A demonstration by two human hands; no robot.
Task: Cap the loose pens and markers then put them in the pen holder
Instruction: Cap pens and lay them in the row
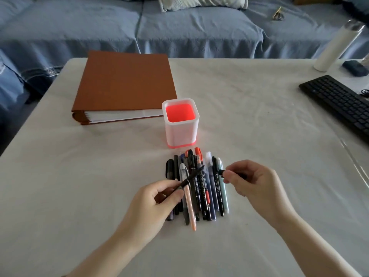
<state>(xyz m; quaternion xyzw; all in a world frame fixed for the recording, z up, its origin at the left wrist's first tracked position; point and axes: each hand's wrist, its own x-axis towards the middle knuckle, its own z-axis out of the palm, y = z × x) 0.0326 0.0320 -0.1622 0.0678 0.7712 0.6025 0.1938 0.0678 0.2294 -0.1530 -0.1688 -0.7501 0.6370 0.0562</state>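
Note:
Several pens and markers [201, 188] lie side by side on the white table, just in front of the pen holder [181, 134], a white square cup with a red inside that stands empty. My left hand [157, 198] grips an uncapped black pen [191, 175], its tip pointing up and to the right over the pile. My right hand [251, 180] pinches a black cap [221, 172], its open end facing the pen's tip. The tip and the cap are a short gap apart.
A brown binder [123, 84] lies behind and left of the holder. A black keyboard [339, 102] sits at the right edge, with a white bottle [335, 47] and a dark case [355, 67] behind it. A blue sofa [179, 27] runs beyond the table.

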